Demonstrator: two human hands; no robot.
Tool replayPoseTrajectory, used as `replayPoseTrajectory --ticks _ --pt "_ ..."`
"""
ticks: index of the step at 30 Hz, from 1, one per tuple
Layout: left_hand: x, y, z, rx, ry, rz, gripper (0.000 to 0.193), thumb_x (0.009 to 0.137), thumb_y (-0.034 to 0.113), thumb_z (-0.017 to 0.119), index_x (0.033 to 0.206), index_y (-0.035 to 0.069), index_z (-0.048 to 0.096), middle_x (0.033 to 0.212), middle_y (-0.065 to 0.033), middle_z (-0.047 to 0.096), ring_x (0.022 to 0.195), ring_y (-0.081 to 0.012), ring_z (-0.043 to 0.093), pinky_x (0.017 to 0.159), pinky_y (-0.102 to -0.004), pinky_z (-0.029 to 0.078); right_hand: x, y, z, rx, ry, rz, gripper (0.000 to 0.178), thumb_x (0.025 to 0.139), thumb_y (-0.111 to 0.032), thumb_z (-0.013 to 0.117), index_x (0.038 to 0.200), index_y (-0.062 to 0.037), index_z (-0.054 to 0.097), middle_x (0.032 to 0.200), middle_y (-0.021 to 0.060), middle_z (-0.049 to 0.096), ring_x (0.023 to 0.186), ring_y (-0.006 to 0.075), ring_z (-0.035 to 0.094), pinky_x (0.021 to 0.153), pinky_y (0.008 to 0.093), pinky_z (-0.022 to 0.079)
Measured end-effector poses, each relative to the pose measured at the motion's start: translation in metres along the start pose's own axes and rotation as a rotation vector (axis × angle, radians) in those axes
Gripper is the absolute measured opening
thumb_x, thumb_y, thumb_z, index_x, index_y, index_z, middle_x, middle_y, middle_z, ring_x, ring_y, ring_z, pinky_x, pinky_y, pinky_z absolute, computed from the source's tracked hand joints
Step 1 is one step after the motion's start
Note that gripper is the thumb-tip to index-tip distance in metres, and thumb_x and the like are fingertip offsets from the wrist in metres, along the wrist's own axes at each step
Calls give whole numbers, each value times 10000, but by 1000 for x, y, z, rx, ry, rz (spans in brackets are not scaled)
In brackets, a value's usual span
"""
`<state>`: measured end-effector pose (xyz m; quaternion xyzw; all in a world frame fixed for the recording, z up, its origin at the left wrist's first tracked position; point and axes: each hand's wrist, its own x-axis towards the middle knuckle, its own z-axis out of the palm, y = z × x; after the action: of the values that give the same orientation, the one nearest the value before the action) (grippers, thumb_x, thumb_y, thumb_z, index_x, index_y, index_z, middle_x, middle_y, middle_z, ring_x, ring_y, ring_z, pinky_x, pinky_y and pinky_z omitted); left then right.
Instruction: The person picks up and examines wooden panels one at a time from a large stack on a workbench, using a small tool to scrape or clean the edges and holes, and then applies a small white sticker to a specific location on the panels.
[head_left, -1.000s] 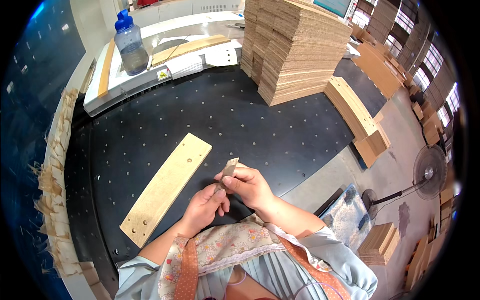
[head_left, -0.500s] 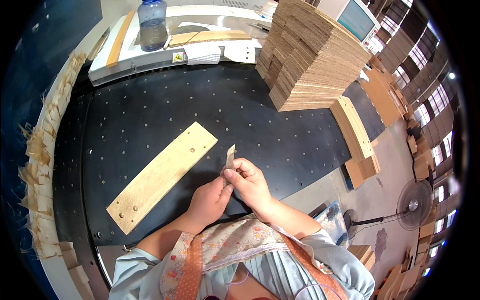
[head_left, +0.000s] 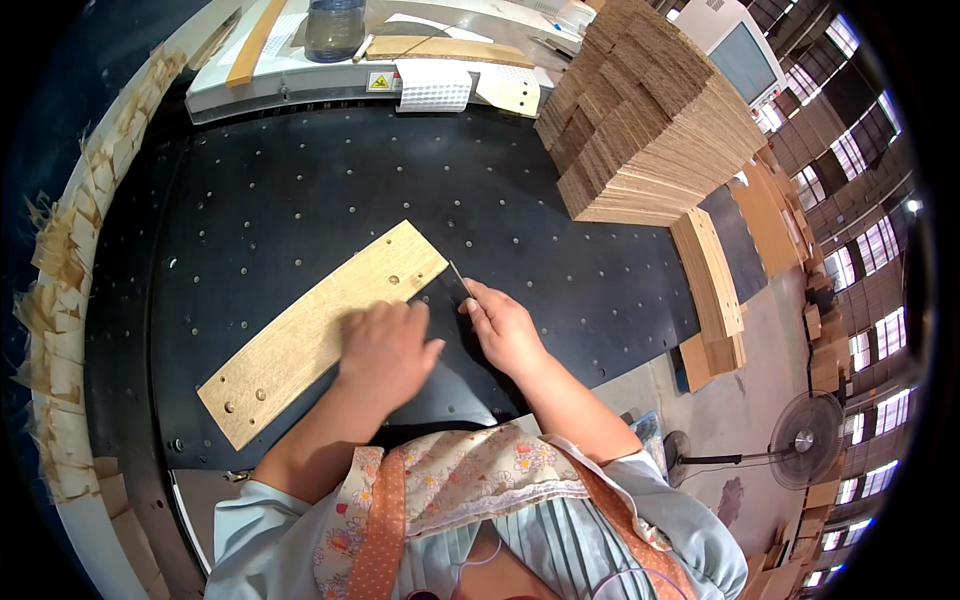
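A pale wooden board [head_left: 290, 350] with holes near both ends lies diagonally on the dark table. My left hand [head_left: 388, 352] is over the board's lower edge, palm down, slightly blurred, its thumb spread away from the fingers. Nothing shows in it; whether it touches the wood I cannot tell. Right of the board, my right hand [head_left: 505, 328] is closed on a thin metal blade [head_left: 458, 271], pinched between thumb and fingers. The blade appears nearly edge-on, its tip close to the board's upper right corner.
A tall stack of brown boards [head_left: 650, 120] stands at the back right, with pale wooden strips [head_left: 708, 275] beside it. Behind the dark perforated table [head_left: 330, 180], a white machine ledge [head_left: 300, 85] holds a blue bottle [head_left: 335, 30]. A fan [head_left: 805, 440] stands on the floor at right.
My left hand has let go of the blade and moved left over the board. The right hand keeps the blade, now tilted toward the board's corner. The whole view has shifted slightly.
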<state>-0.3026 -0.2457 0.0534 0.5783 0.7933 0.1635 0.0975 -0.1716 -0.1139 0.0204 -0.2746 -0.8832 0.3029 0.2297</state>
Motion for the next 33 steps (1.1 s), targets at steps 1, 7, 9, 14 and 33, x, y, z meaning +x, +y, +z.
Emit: replayPoseTrajectory --ticks 1,7,9,14,33 --pt "-1 -10 7 50 69 -13 509 742 306 688 1153 51 533 1129 -125 545 1105 -275 489 899 -451 381 3 3 1 -62 -3 -15 290 898 -96 504 1160 19 551 898 170 634 787 308 621 725 358 501" --pt "1 -31 35 132 70 -47 686 759 319 687 1316 29 411 1393 -129 347 1335 -295 258 1081 -494 199 20 16 4 -341 53 -268 323 805 -15 558 1126 -26 584 875 138 585 783 297 588 685 366 491" --pt "0 -30 34 111 81 -32 686 748 316 697 1307 29 422 1382 -130 362 1327 -296 275 1079 -517 194 23 22 8 -283 85 -244 376 751 50 581 1115 -45 598 887 126 559 778 290 577 680 354 487" --pt "-2 -29 27 43 49 -41 717 731 317 713 1312 24 413 1391 -126 350 1335 -298 263 1078 -553 184 25 25 14 -291 87 -217 385 727 74 571 1089 -51 611 900 113 539 796 284 570 690 352 485" --pt "0 -27 21 55 -4 -53 706 745 320 702 1308 28 391 1399 -135 335 1342 -308 240 1100 -525 161 22 15 24 -244 97 -258 326 723 30 590 1033 -60 639 834 79 549 773 266 569 658 352 495"
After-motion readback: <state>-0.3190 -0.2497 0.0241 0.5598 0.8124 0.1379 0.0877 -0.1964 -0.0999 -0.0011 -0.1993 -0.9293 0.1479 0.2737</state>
